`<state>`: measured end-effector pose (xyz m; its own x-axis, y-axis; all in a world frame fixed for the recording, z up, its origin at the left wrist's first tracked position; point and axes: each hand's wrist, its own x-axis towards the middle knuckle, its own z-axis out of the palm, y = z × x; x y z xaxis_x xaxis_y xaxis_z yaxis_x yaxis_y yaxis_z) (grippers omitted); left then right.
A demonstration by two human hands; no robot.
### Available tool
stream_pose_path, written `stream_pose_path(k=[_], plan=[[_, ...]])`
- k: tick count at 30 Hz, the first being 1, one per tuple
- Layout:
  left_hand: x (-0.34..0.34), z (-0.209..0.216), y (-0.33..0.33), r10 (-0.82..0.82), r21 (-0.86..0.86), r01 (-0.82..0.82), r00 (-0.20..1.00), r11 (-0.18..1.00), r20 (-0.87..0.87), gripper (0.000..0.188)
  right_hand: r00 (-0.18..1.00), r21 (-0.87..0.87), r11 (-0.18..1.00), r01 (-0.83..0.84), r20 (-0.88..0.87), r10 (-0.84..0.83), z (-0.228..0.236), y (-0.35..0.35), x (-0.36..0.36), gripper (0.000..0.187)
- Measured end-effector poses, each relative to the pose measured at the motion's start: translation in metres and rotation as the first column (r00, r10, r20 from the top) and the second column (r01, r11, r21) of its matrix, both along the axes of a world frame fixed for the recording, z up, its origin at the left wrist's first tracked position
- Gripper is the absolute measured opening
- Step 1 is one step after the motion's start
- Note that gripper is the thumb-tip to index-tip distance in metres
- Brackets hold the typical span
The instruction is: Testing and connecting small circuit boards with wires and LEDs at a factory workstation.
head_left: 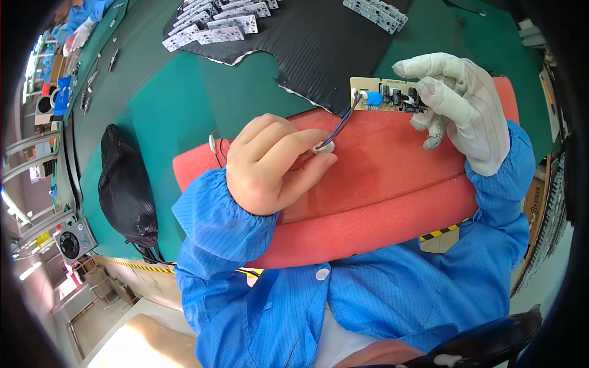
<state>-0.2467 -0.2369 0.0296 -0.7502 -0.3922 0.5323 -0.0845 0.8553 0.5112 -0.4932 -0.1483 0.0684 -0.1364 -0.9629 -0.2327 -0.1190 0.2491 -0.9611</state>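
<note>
My right hand (463,101), in a white glove, pinches the right end of a small circuit board (386,98) above the red pad. The board carries a blue component and several black cylindrical ones. Dark wires (343,124) run from its left end down to my left hand (267,162). That hand is bare, its thumb and index finger closed on the wires near a small white piece (323,147), probably a connector. Left of this hand a white plug (212,145) with thin red and dark wires shows; where those wires lead is hidden behind the hand.
The red foam pad (380,214) lies across the green table (165,92). Populated circuit boards (224,30) stand in rows on a black sheet (307,43) at the back. A black mesh bag (126,190) lies at left. Another person's gloved hand (80,35) shows far left.
</note>
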Motion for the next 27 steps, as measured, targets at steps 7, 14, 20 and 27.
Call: stream_pose_path(k=[7,14,20,27], plan=[[0.001,0.002,-0.001,0.071,0.147,-0.08,0.996,0.986,0.063,0.027,0.997,-0.085,0.996,0.033,-0.06,-0.038,-0.009,0.0,-0.005,0.045],[0.0,0.005,-0.004,0.02,0.204,-0.022,1.0,0.979,0.013,0.016,0.965,-0.356,0.924,0.142,-0.16,-0.21,-0.004,-0.014,0.001,0.041],[0.031,0.001,-0.06,0.633,0.812,0.093,0.577,0.577,-0.516,0.013,0.359,-0.54,0.783,-0.309,-0.828,-0.43,-0.018,-0.054,-0.009,0.05],[0.017,-0.003,-0.041,0.361,0.608,-0.087,0.867,0.789,-0.344,0.026,0.943,-0.357,0.921,-0.154,-0.332,0.029,0.008,-0.025,0.006,0.034]])
